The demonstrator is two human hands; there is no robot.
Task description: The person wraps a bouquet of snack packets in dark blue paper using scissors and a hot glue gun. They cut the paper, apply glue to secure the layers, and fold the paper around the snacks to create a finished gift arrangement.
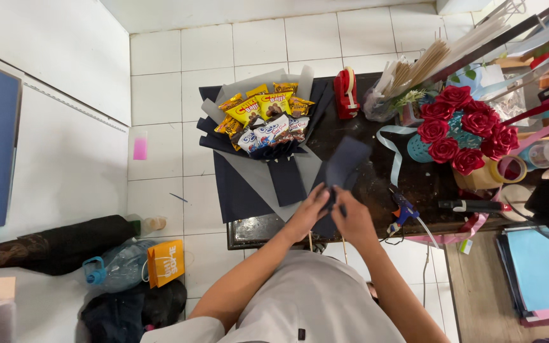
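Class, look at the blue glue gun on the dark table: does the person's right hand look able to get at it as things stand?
Probably yes. The blue glue gun lies just beside the right hand with nothing between them, though that hand now pinches the dark folded paper sheet and would need to let go.

Both hands point(332, 213) pinch dark paper sheet point(344, 166) beside snack bouquet point(265, 117).

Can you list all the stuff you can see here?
snack bouquet: one, yellow and white packets in grey and navy wrap, table's left end
navy paper sheet: one, dark blue, held in both hands
rose bouquet: one, red, table's right side
tape dispenser: one, red, table's back edge
glue gun: one, blue, table's front
wooden skewers: a bundle, tan, behind the roses
water bottle: one, clear with blue cap, floor
paper bag: one, orange, floor
left hand: grip on the sheet
right hand: grip on the sheet
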